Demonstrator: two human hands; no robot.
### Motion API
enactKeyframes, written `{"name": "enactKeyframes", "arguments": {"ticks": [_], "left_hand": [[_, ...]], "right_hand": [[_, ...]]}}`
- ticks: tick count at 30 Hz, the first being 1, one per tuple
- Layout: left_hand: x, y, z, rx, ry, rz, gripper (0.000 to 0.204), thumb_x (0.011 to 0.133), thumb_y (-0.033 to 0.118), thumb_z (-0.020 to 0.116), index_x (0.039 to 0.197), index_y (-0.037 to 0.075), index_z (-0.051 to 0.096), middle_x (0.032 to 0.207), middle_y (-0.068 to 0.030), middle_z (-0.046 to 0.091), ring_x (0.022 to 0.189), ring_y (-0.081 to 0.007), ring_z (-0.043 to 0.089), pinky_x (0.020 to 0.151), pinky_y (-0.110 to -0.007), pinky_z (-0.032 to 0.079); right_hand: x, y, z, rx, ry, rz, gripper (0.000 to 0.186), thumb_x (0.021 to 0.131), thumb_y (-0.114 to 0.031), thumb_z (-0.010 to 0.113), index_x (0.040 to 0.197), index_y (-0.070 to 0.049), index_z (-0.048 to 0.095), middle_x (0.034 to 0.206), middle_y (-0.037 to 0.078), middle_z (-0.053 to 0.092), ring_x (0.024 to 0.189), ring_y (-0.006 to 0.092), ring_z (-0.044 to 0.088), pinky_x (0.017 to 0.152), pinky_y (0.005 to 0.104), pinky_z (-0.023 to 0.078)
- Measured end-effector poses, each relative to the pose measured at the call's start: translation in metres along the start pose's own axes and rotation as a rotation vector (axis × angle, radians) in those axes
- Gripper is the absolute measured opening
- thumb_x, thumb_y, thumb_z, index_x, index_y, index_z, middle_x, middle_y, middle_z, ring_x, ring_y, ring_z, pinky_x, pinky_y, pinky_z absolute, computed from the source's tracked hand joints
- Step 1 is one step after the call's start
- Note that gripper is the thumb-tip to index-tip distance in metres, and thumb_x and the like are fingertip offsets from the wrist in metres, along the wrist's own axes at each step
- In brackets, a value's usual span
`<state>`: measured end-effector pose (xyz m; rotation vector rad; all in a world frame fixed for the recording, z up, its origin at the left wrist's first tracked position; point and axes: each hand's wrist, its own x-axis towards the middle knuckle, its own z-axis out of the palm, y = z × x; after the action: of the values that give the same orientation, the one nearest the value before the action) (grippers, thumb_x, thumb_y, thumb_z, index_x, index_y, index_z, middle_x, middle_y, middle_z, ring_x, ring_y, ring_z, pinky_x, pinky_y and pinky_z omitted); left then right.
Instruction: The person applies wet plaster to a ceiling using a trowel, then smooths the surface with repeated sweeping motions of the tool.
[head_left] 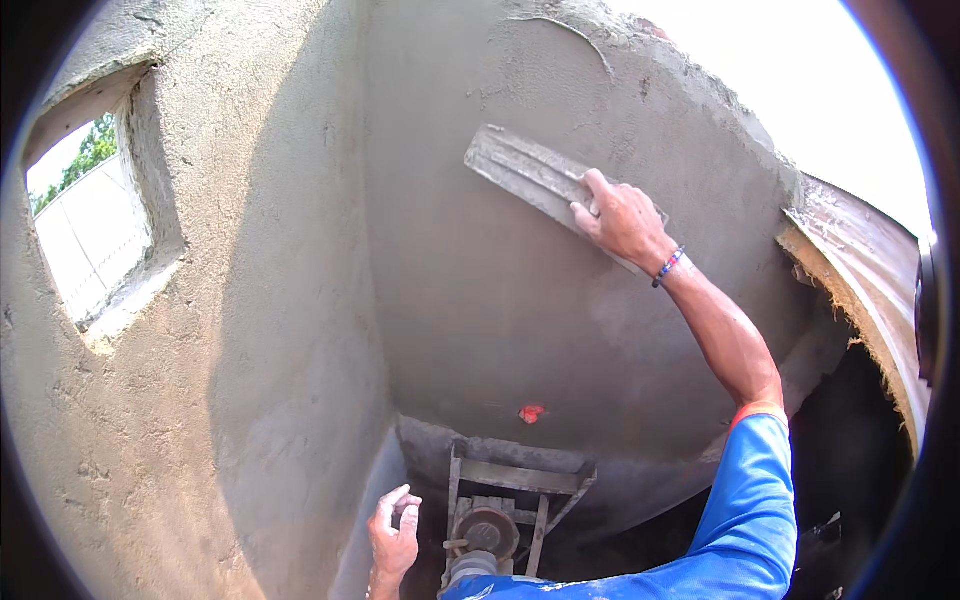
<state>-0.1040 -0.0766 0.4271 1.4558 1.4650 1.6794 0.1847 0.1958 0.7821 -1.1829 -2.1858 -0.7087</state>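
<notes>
A long, grey float (525, 172) is gripped by its back in the right hand (628, 220) and is held slantwise against the upper part of the smooth grey wall (520, 330). The left hand (395, 535) is held low, near the corner, its fingers loosely curled and parted from the thumb. A beaded bracelet (668, 266) is worn on the right wrist. Below the float, the wall is marked by a small orange-red patch (531, 413). A wooden frame (510, 477) is seen at its foot; the rougher left-hand wall (290, 330) is pierced by a window opening (160, 215).
</notes>
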Motion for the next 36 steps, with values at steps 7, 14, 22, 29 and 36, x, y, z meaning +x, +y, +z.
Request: {"name": "enactKeyframes", "arguments": {"ticks": [7,14,22,29,36], "left_hand": [[0.016,0.000,0.017,-0.055,-0.005,-0.114,0.028,0.088,0.001,0.060,0.116,-0.003,0.059,0.093,-0.0126,0.070,0.085,-0.0193,0.067,0.080,-0.032,0.053],[0.046,0.039,0.053,-0.068,-0.213,0.096,0.030,0.086,0.000,0.060,0.116,-0.004,0.060,0.096,-0.0142,0.069,0.089,-0.0216,0.068,0.082,-0.034,0.053],[-0.010,0.008,0.009,0.051,-0.131,-0.049,0.028,0.087,0.002,0.063,0.114,-0.003,0.061,0.093,-0.0135,0.070,0.086,-0.0237,0.068,0.081,-0.034,0.053],[-0.004,-0.003,0.021,0.008,-0.114,-0.158,0.026,0.089,0.004,0.060,0.114,-0.003,0.060,0.092,-0.0127,0.070,0.085,-0.0191,0.067,0.080,-0.033,0.053],[0.014,0.032,0.054,-0.057,-0.304,0.015,0.029,0.087,0.001,0.062,0.116,-0.002,0.060,0.097,-0.0137,0.069,0.088,-0.0212,0.068,0.082,-0.033,0.053]], "right_hand": [[0.102,0.051,-0.080,-0.229,0.223,0.093,0.040,0.088,-0.034,0.059,0.115,-0.004,0.057,0.091,0.019,0.069,0.091,0.0369,0.066,0.081,0.0473,0.051],[0.059,0.006,-0.019,-0.171,-0.033,-0.053,0.030,0.089,-0.028,0.059,0.104,-0.003,0.053,0.072,0.021,0.065,0.074,0.0408,0.065,0.071,0.0502,0.052],[-0.047,0.015,0.024,-0.018,-0.158,-0.049,0.033,0.088,-0.030,0.061,0.107,-0.004,0.054,0.067,0.018,0.064,0.069,0.0404,0.065,0.066,0.0499,0.052],[0.068,0.081,-0.063,-0.175,0.414,0.107,0.038,0.092,-0.032,0.058,0.116,-0.003,0.055,0.075,0.021,0.067,0.072,0.0367,0.067,0.072,0.0461,0.052],[-0.060,0.003,0.072,-0.183,-0.350,-0.131,0.029,0.089,-0.026,0.060,0.103,-0.004,0.047,0.064,0.020,0.062,0.066,0.0411,0.065,0.060,0.0502,0.052]]}}
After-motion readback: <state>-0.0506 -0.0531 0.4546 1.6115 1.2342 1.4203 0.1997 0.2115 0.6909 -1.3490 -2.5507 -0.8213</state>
